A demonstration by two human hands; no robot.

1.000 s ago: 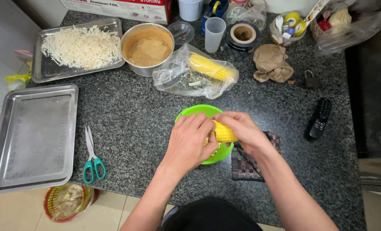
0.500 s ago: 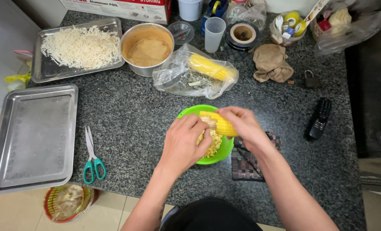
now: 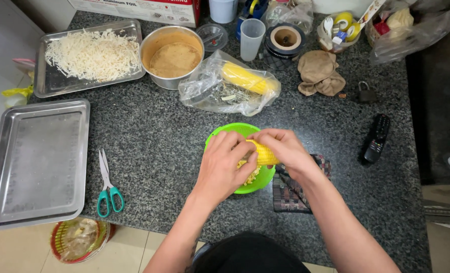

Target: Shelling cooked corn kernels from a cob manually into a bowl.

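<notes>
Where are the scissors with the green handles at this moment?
In the head view, the scissors lie on the dark counter at the person's left, just right of the empty steel tray and well left of the green bowl.

Both bare forearms rise from the bottom edge and converge toward the centre, the left one running up and slightly rightward, the right one slanting up and leftward from the lower right corner. The left hand [image 3: 226, 164] lies palm down, knuckles up, fingers curled forward and downward with the thumb tucked toward the other hand. The right hand [image 3: 280, 149] sits just beside it, touching at the fingertips, its fingers bent and closed in a grip, wrist cocked inward.
</notes>
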